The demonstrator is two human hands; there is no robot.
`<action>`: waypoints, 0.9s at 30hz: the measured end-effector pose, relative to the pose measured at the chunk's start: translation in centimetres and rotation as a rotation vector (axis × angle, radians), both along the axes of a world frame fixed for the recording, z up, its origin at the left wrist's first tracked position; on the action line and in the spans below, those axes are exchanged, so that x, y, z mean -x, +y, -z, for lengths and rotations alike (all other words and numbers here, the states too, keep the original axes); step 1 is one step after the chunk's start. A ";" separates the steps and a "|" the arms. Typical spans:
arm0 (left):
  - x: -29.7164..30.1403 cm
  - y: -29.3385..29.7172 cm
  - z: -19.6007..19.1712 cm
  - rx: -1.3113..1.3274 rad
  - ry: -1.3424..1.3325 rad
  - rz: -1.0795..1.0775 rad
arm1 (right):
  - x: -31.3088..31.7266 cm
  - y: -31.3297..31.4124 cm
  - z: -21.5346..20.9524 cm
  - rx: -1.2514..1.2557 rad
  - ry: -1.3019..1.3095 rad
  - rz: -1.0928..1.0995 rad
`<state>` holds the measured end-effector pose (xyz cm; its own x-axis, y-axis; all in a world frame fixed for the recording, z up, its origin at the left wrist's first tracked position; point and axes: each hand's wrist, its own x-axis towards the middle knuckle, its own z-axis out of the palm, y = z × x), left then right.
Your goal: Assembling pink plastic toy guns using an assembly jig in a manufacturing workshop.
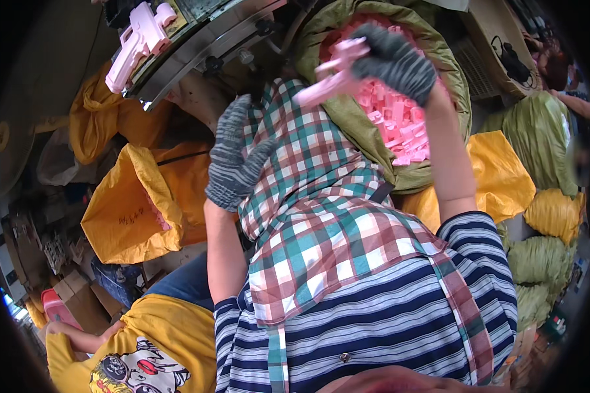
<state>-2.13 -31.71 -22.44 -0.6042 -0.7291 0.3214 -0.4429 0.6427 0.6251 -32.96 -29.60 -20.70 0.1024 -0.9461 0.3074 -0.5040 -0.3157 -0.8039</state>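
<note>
Gloved hands and a pink toy gun above a sack of pink parts

The left hand (235, 160), in a grey glove, is open with fingers spread and holds nothing; it is just beside the checked apron (308, 216). Farther, the right hand (394, 60) has its fingers closed around a pink toy gun (331, 78). The glove hides the gun's upper end. Its long axis runs diagonally, pointing down-left, above the green sack (347, 111) of pink parts (400, 118).
</note>
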 end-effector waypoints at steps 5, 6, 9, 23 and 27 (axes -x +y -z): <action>-0.3 -0.6 0.3 -0.784 0.304 -0.141 | -9.6 -0.5 -0.4 0.164 -0.346 -0.099; -1.3 -0.3 0.9 -0.803 0.509 -0.265 | -9.5 -0.7 -2.0 0.048 -0.213 -0.201; -6.0 -0.9 4.0 -0.655 0.492 -0.290 | -9.7 -0.5 -2.6 0.409 0.225 -0.392; -1.8 -6.9 -7.2 0.393 0.567 -0.453 | -6.2 -1.7 -7.4 0.369 0.077 -0.105; -3.3 -12.4 -9.0 0.795 0.195 -0.505 | -4.8 -1.2 -6.9 0.204 -0.032 -0.087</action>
